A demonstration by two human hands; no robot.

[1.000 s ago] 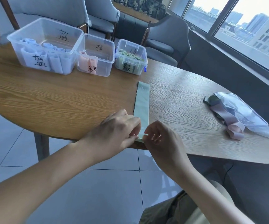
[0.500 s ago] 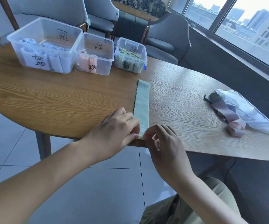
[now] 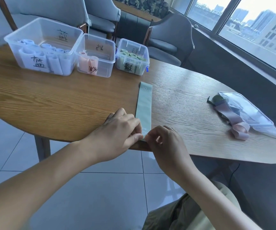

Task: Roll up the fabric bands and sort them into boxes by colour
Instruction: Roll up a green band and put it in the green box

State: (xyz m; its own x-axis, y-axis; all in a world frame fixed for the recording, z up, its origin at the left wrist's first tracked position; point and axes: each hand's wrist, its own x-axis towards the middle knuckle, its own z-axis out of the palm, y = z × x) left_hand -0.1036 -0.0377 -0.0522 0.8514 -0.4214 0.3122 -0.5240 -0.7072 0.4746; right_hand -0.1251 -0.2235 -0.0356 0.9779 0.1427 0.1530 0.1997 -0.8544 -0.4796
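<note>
A pale green fabric band (image 3: 144,105) lies flat and straight on the wooden table (image 3: 67,100), running from the front edge toward the boxes. My left hand (image 3: 122,128) and my right hand (image 3: 163,141) pinch its near end at the table's edge. At the back stand three clear boxes: a large one (image 3: 42,35) with blue rolls, a middle one (image 3: 99,52) with pink rolls, a small one (image 3: 132,55) with green rolls.
On the right lies a clear plastic pouch (image 3: 250,112) with loose bands, a pink band (image 3: 236,125) trailing out of it. Grey chairs (image 3: 170,39) stand behind the table. A window runs along the right wall.
Both hands stay at the band's near end, their fingers shifting slightly. The band itself lies as before.
</note>
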